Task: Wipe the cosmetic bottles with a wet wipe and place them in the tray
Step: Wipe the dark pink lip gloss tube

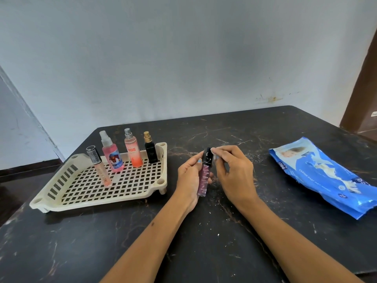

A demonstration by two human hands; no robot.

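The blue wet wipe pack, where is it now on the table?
In the head view, the blue wet wipe pack lies flat on the right side of the dark table, right of the right hand, far from the tray.

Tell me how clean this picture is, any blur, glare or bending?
Head view: soft, even light; wide-angle bending curves the table edge and tilts the bottles in the tray; mild glare on the wipes pack; the tube between left hand and right hand looks slightly soft.

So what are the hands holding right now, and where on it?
The left hand grips a purple lip gloss tube round its body. The right hand pinches a wet wipe against its black cap.
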